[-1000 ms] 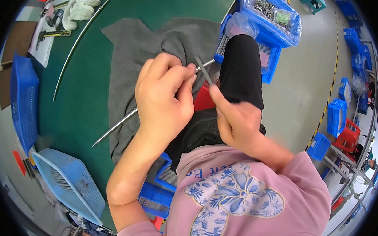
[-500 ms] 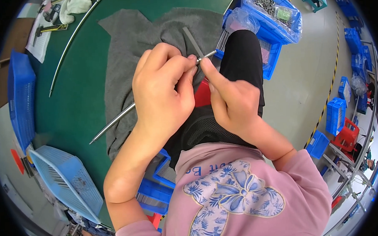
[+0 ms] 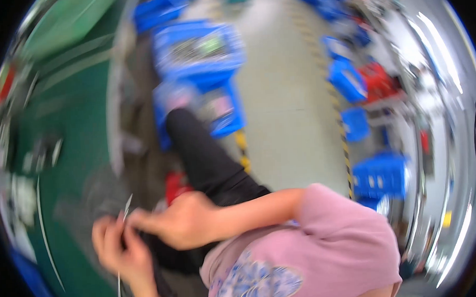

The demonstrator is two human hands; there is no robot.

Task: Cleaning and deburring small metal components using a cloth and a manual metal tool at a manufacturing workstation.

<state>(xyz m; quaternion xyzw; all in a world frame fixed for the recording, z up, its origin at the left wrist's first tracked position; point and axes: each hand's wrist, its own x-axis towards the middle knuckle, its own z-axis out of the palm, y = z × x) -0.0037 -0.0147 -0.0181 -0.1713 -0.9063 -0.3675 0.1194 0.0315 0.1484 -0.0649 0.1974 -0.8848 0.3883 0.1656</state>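
Both my hands meet at the lower left over the grey cloth point(image 3: 99, 194). My left hand point(image 3: 127, 254) is closed on a thin metal rod point(image 3: 119, 294), which comes out below the fingers. A thin flat metal strip point(image 3: 128, 205) stands up between the fingertips of both hands. My right hand point(image 3: 185, 222) reaches in from the right, its fingers closed at the strip's lower end. Blur hides exactly how the fingertips touch the strip and the rod.
To the left is the green-topped table point(image 3: 78, 129), with a long thin metal rod point(image 3: 48, 247) lying on it. Beyond my knee stand blue bins point(image 3: 164, 51) with small metal parts. Blue crates point(image 3: 380, 177) line the right side, past a striped floor line point(image 3: 336, 112).
The view has swung to the right, so my hands and the table now appear farther left and more floor shows. Both hands stay together at the rod and strip.
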